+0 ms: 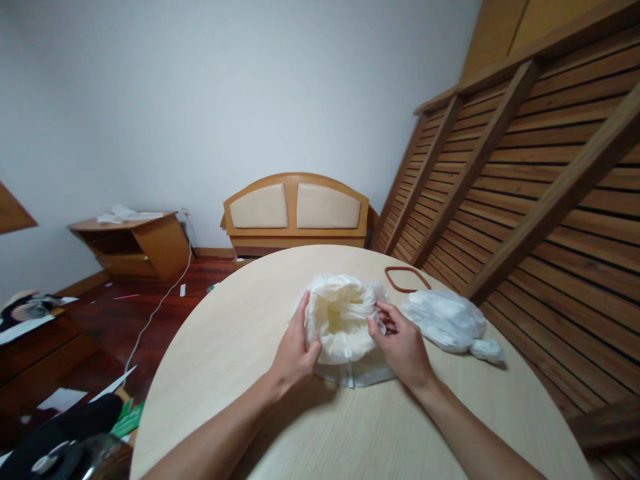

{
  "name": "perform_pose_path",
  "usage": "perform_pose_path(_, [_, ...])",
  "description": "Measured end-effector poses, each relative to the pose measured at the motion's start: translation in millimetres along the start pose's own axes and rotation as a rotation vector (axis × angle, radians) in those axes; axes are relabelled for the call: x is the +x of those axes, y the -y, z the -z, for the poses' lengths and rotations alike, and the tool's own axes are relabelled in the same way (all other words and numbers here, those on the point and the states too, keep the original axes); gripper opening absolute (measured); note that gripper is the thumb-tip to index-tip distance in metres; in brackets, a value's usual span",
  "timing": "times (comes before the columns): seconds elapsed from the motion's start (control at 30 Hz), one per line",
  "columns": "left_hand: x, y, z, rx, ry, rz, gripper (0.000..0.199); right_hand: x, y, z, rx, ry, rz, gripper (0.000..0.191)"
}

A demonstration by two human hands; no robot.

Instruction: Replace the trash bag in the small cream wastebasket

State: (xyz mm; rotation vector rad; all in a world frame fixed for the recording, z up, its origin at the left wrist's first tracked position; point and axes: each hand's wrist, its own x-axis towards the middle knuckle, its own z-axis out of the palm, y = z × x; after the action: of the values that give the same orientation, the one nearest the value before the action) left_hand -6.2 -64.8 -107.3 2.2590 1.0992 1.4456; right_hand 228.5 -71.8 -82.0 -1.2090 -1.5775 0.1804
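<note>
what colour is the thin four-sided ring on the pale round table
Reddish-brown; the thin four-sided ring shows best in the head view.

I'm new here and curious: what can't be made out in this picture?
Head view:
Any contents of the bunched white plastic bag, right: hidden by its plastic.
Left hand: most fingers hidden behind it and the open-mouthed white plastic bag.
Black object with a pale knob, lower left: cut off by the bottom edge.
Crumpled white material on the brown wooden cabinet: too small to identify.
</note>
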Motion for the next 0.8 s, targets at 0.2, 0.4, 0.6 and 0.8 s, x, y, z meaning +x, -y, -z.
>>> perform_pose_path(0.2, [14.1, -25.6, 22.6, 0.123, -0.153, -0.118, 0.063, -0.5, 6.0, 4.7, -0.089, 0.049, 0.257, 0.023])
perform_pose_path(0.4, [16.8, -17.4, 23.1, 0.152, -0.113, -0.096, 0.040, -1.1, 11.3, 7.0, -0.084, 0.058, 0.370, 0.021])
perform_pose_path(0.6, [15.9, -21.2, 23.1, 0.155, -0.129, -0.130, 0.054, 0.8, 10.6, 10.0, -0.080, 0.054, 0.357, 0.019])
perform_pose_path(0.8, [15.3, -27.8, 26.5, 0.189, -0.154, -0.142, 0.032, 0.3, 9.5, 11.6, -0.120, 0.040, 0.369, 0.019])
